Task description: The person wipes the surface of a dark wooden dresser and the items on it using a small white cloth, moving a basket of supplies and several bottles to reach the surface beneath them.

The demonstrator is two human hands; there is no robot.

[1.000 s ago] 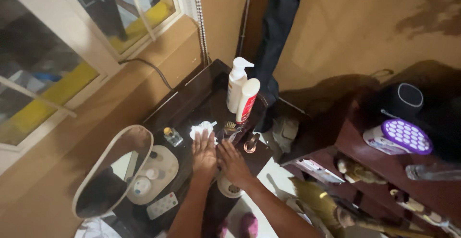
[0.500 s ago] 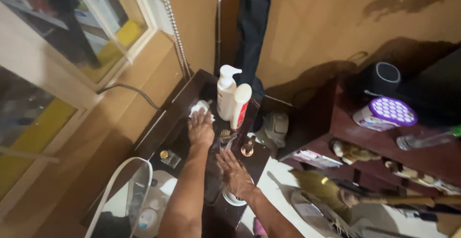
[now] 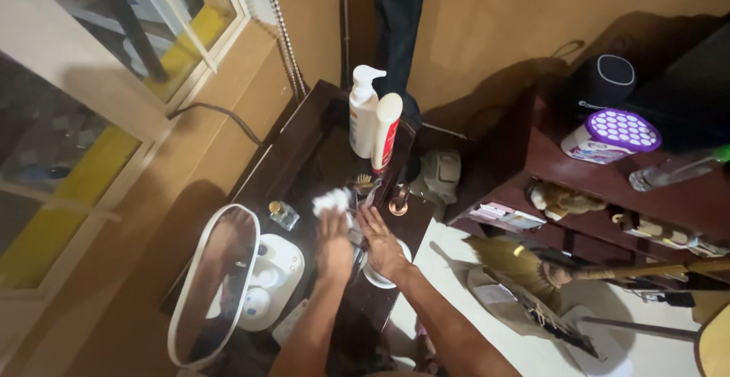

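Note:
My left hand lies flat on the dark wooden table, pressing a crumpled white tissue under its fingertips. My right hand rests beside it with fingers spread, over a small white round dish at the table's front edge. A small hairbrush and a copper-coloured bottle lie just beyond my fingers. A white pump bottle and a white tube with a red label stand upright at the back of the table.
An oval mirror on a white stand is at the left, with a small yellow-capped glass bottle near it. A dark shelf at the right holds a purple-topped tub and a black speaker. A broom lies below.
My left hand has drawn the tissue back across the table from beside the pump bottle toward me. My right hand has stayed near the white dish.

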